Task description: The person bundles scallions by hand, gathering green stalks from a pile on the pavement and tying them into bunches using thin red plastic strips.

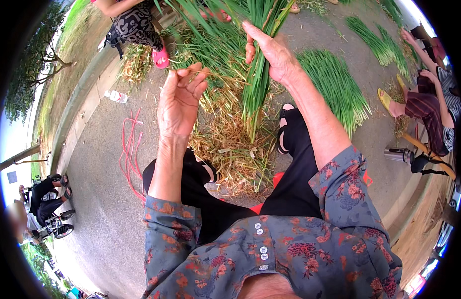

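A bunch of long green garlic chives (257,84) hangs upright in my right hand (275,55), which is closed around it at upper centre. To its left, my left hand (179,102) is raised palm up, thumb and forefinger pinched together. Thin yellow-brown strands show at those fingertips, seemingly a dry leaf. Beneath both hands, a large loose heap of green chives (215,47) spreads away from me. Dry yellow trimmings (235,159) are piled on the ground between my feet.
Sorted chives (332,84) lie at right, with more bundles (375,42) beyond. Red strips (130,154) and a plastic bottle (116,96) lie at left. One person in pink shoes (161,58) is ahead; others sit at far right, near a metal flask (399,155). A wheelchair (54,226) stands far left.
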Demonstrator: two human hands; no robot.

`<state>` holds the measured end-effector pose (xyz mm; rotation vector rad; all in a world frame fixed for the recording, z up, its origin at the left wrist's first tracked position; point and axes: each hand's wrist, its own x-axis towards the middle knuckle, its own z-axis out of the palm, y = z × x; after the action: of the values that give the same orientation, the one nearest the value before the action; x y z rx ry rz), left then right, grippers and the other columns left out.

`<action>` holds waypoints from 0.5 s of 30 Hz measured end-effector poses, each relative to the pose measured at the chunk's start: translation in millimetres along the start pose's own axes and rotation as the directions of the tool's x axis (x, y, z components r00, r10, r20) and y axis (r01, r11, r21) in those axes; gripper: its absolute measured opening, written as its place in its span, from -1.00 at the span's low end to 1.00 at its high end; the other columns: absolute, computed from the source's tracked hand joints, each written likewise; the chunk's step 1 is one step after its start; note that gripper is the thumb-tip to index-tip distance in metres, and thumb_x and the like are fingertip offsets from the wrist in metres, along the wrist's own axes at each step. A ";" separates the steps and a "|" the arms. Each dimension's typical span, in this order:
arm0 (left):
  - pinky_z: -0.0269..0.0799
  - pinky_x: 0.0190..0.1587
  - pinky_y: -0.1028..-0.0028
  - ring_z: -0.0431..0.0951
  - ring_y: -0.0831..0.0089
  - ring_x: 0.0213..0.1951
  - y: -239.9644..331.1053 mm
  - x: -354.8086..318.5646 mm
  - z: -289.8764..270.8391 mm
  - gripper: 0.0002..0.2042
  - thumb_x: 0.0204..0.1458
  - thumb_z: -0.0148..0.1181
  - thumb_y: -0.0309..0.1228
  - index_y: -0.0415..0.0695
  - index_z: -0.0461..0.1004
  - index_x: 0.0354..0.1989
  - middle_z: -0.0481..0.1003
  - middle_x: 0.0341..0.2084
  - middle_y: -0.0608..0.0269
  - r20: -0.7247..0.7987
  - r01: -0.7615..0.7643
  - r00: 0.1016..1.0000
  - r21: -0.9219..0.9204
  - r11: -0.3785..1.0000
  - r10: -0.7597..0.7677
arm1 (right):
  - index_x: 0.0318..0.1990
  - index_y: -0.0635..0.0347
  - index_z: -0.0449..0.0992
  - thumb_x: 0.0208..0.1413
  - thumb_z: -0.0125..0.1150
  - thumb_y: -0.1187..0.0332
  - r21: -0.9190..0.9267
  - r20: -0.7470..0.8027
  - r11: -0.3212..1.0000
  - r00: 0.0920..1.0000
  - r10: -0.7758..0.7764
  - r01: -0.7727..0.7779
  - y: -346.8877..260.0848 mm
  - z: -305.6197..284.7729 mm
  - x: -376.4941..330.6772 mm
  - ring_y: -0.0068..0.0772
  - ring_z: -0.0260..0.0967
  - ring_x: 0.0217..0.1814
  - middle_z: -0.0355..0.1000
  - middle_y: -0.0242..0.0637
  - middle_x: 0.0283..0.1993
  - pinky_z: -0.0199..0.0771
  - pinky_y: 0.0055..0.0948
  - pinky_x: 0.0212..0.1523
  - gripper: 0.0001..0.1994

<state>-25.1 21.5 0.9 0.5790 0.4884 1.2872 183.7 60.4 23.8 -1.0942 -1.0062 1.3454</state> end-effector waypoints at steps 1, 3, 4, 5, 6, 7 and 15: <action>0.38 -0.13 0.42 0.42 0.26 -0.13 0.1 0.1 -0.2 -0.79 0.09 -0.07 -0.26 -0.15 0.36 -0.39 0.40 -0.21 0.07 -0.010 0.007 1.000 -0.026 1.000 -0.007 | -0.53 0.12 0.30 -0.08 0.18 0.07 -0.005 -0.004 1.000 1.000 -0.017 0.017 -0.4 -0.6 0.3 -0.59 0.22 -0.70 0.23 -0.42 -0.67 0.33 -0.52 -0.63 -0.67; 0.39 -0.17 0.44 0.43 0.30 -0.21 3.5 -0.7 -1.3 -0.79 0.09 -0.07 -0.26 -0.14 0.34 -0.42 0.41 -0.31 0.15 -0.032 0.016 0.999 -0.075 0.997 -0.018 | -0.53 0.12 0.30 -0.08 0.19 0.08 0.016 -0.015 0.999 0.999 -0.038 0.038 -0.9 -1.9 1.1 -0.58 0.22 -0.70 0.23 -0.42 -0.68 0.33 -0.53 -0.64 -0.68; 0.38 -0.20 0.45 0.42 0.33 -0.26 4.6 0.5 -4.1 -0.80 0.09 -0.07 -0.27 -0.12 0.33 -0.43 0.38 -0.37 0.20 0.031 0.034 0.999 -0.103 0.994 -0.031 | -0.53 0.12 0.30 -0.08 0.19 0.08 0.041 -0.026 0.998 0.999 -0.040 0.041 -1.1 -3.5 1.5 -0.58 0.22 -0.70 0.23 -0.43 -0.68 0.33 -0.53 -0.64 -0.68; 0.37 -0.23 0.46 0.40 0.36 -0.31 6.6 1.6 -7.2 -0.81 0.09 -0.07 -0.27 -0.11 0.32 -0.45 0.36 -0.43 0.25 0.093 0.053 0.995 -0.130 0.990 -0.041 | -0.53 0.12 0.30 -0.08 0.19 0.09 0.067 -0.034 0.997 0.999 -0.042 0.044 -1.3 -4.3 2.0 -0.58 0.22 -0.70 0.23 -0.43 -0.68 0.32 -0.54 -0.65 -0.68; 0.37 -0.27 0.48 0.39 0.39 -0.36 8.0 1.9 -9.4 -0.81 0.09 -0.07 -0.28 -0.10 0.30 -0.46 0.34 -0.49 0.30 0.154 0.073 0.987 -0.155 0.985 -0.048 | -0.53 0.12 0.30 -0.08 0.19 0.09 0.081 -0.044 0.996 0.999 -0.028 0.031 -1.5 -5.1 2.6 -0.58 0.23 -0.70 0.23 -0.43 -0.68 0.32 -0.54 -0.65 -0.68; 0.36 -0.29 0.49 0.36 0.41 -0.39 8.9 1.2 -10.8 -0.82 0.09 -0.07 -0.28 -0.10 0.29 -0.47 0.31 -0.51 0.31 0.153 0.076 0.987 -0.162 0.984 -0.051 | -0.53 0.12 0.30 -0.08 0.19 0.09 0.094 -0.053 0.995 0.998 -0.014 0.019 -1.5 -6.3 3.5 -0.58 0.23 -0.70 0.22 -0.43 -0.68 0.32 -0.55 -0.65 -0.68; 0.34 -0.33 0.50 0.31 0.43 -0.42 18.7 -0.3 -8.9 -0.83 0.07 -0.04 -0.32 -0.13 0.28 -0.47 0.28 -0.54 0.29 0.064 0.049 0.997 -0.165 0.985 -0.039 | -0.52 0.11 0.29 -0.06 0.17 0.06 0.005 0.025 0.999 0.999 0.041 -0.041 -0.7 -6.1 2.4 -0.61 0.20 -0.70 0.21 -0.46 -0.69 0.32 -0.54 -0.62 -0.67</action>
<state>-44.7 25.6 6.1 0.4634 0.3380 1.2509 189.9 62.8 22.9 -1.1013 -1.0023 1.3975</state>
